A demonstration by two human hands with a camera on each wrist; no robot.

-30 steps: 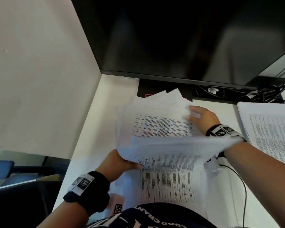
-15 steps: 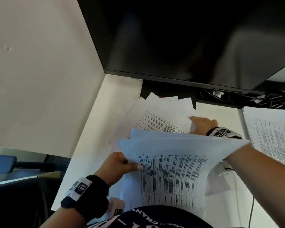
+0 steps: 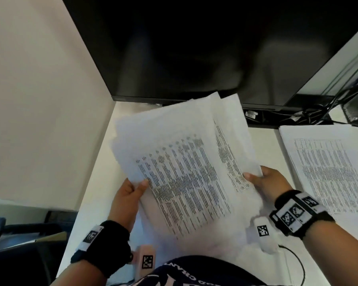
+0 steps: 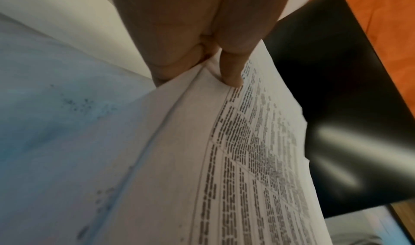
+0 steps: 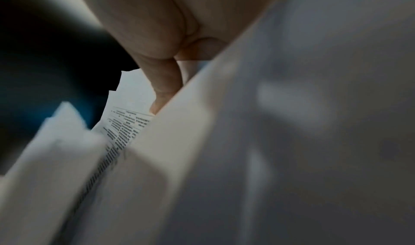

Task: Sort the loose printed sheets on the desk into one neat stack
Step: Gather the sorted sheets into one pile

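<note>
A loose bundle of printed sheets (image 3: 186,168) is held up off the white desk (image 3: 95,162), tilted and fanned at its far corners. My left hand (image 3: 130,193) pinches its left edge, thumb on the printed face; the left wrist view shows that thumb (image 4: 231,71) on the top sheet (image 4: 247,169). My right hand (image 3: 265,182) grips the bundle's right edge. In the right wrist view, blurred, the right hand's thumb (image 5: 166,89) lies on the printed face of the sheets (image 5: 125,130). More paper (image 3: 232,240) lies under the bundle near my body.
A second pile of printed sheets (image 3: 327,168) lies flat on the desk at the right. A large black monitor (image 3: 194,48) stands close behind the bundle, cables (image 3: 318,114) to its right. A beige partition (image 3: 39,100) walls the left side.
The right hand came back from the far sheets and now grips the right edge. The sheets that lay apart are gathered into one bundle, lifted and tilted up toward the monitor.
</note>
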